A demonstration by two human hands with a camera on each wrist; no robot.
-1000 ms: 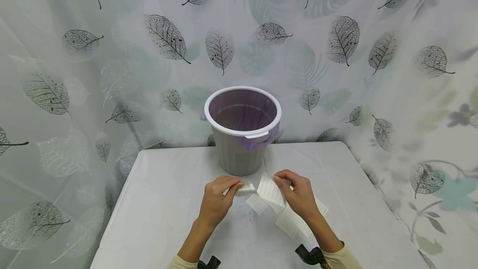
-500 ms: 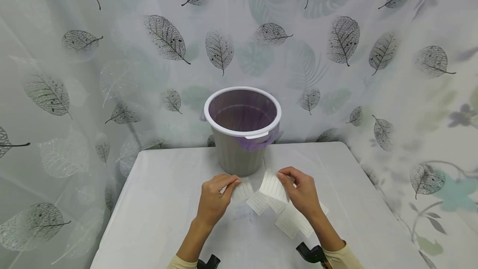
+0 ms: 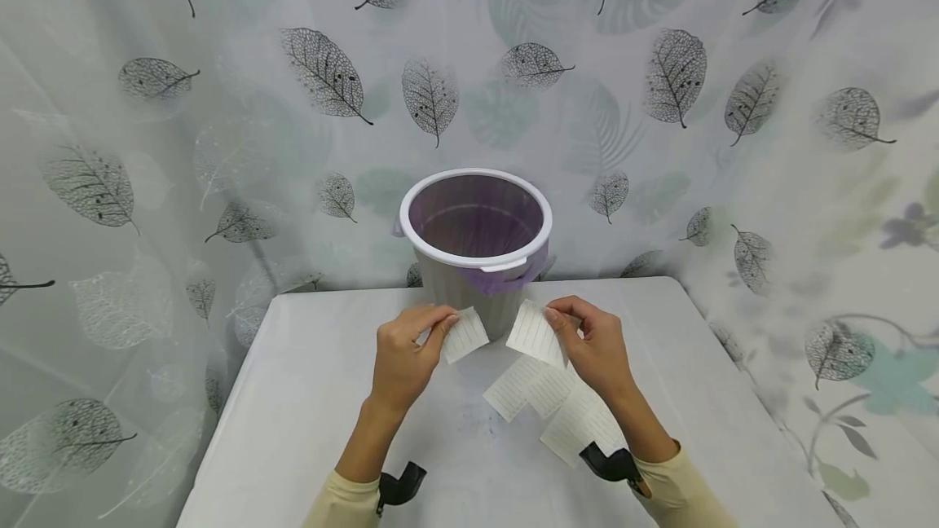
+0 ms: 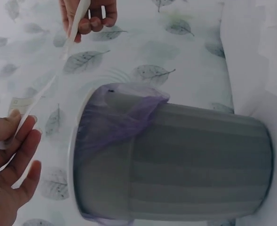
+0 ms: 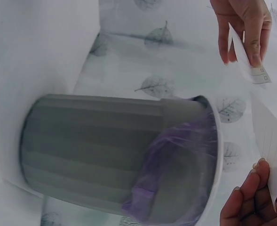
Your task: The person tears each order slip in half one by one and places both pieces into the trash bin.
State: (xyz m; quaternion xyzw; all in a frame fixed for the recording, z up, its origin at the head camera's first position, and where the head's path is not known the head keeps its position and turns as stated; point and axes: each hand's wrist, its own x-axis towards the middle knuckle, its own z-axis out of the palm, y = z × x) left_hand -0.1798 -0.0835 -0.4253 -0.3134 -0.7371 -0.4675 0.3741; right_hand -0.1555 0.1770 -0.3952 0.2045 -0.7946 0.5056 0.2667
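So from the head cam, the left hand (image 3: 406, 357) has a lined paper scrap (image 3: 465, 336) pinched between thumb and fingers, and the right hand (image 3: 594, 349) is pinching a second lined piece (image 3: 535, 336), with a small gap between the two. Both are held up just in front of a grey bin (image 3: 455, 283) with a white rim and purple liner (image 3: 506, 277), standing on a white table (image 3: 308, 398). More loose slips (image 3: 568, 430) lie on the table below and beside the right hand. Left wrist cam has the bin sideways, the near hand's thumb and fingers on a thin edge-on scrap. Right wrist cam: near fingertips gripping their piece, far hand's scrap showing tiny printed boxes, leafy curtain (image 5: 114, 61) behind.
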